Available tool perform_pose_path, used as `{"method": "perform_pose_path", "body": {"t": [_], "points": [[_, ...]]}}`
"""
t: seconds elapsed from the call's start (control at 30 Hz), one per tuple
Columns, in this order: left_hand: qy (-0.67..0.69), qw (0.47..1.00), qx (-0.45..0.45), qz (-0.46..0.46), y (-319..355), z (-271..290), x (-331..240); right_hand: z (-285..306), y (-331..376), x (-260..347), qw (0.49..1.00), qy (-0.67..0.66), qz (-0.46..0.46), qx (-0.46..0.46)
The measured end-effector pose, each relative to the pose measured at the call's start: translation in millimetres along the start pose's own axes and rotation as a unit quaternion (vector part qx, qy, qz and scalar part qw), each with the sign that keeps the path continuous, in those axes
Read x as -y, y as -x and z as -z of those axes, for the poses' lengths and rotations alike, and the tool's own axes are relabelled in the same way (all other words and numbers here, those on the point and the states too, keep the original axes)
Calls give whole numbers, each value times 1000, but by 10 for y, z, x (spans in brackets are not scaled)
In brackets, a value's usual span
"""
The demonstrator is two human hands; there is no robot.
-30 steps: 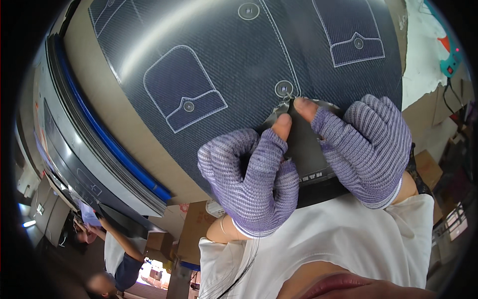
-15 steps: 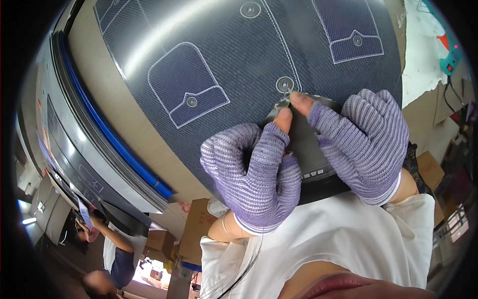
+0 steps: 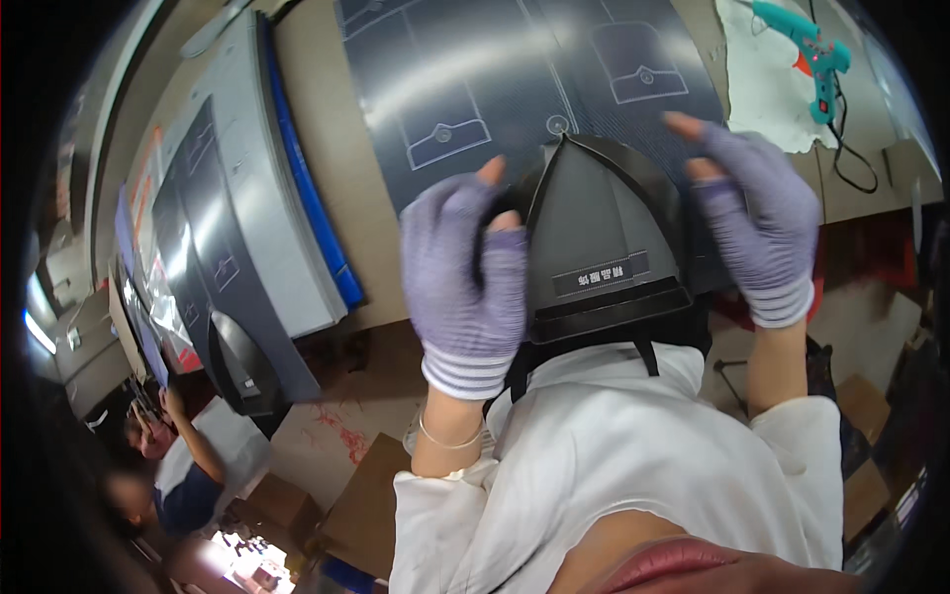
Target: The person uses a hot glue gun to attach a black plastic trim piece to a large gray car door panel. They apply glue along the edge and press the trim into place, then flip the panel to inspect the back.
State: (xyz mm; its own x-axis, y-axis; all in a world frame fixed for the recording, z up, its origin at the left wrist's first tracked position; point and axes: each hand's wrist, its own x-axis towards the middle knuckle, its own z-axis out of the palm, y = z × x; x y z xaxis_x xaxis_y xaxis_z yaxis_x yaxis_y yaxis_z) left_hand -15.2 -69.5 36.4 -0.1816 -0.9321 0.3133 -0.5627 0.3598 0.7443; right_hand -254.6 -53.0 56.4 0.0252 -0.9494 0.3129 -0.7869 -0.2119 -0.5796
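A dark, shiny sheet (image 3: 515, 79) printed with jacket pockets, stitching and round buttons lies on the table in front of me. At its near end, two edges are folded up into a pointed, collar-like shape around a grey panel (image 3: 589, 223) with a label strip. My left hand (image 3: 463, 267), in a striped purple fingerless glove, is beside the left fold, thumb and forefinger apart, holding nothing. Off the right fold, my right hand (image 3: 760, 218) in a matching glove is open too, its bare thumb and fingertip pointing inward. Whether the left hand touches the fold I cannot tell.
A teal glue gun (image 3: 813, 59) with a black cable lies on white paper (image 3: 767, 89) at the far right. On the left, stacked printed sheets (image 3: 213, 238) sit by a blue strip (image 3: 309, 193). Another person (image 3: 188, 485) works beyond them. Cardboard boxes (image 3: 371, 505) stand below.
Both hands have drawn apart from the fold's tip, where their fingertips were pinching together. The folded end now shows fully. My view has shifted, bringing the glue gun further in.
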Motion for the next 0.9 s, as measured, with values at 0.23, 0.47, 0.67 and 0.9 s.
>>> {"method": "perform_pose_path", "body": {"t": [0.23, 0.47, 0.67, 0.9], "points": [[-182, 975, -94, 85, 678, 416, 90, 90, 541, -423, 990, 127, 8, -60], [150, 907, -43, 392, 958, 483, 36, 7, 767, -357, 989, 140, 23, -28], [104, 955, -139, 239, 1049, 693, 0, 114, 891, -250, 996, 71, 37, -30], [-76, 904, -402, 127, 1086, 2197, 439, 156, 762, -310, 995, -8, 51, -86]]}}
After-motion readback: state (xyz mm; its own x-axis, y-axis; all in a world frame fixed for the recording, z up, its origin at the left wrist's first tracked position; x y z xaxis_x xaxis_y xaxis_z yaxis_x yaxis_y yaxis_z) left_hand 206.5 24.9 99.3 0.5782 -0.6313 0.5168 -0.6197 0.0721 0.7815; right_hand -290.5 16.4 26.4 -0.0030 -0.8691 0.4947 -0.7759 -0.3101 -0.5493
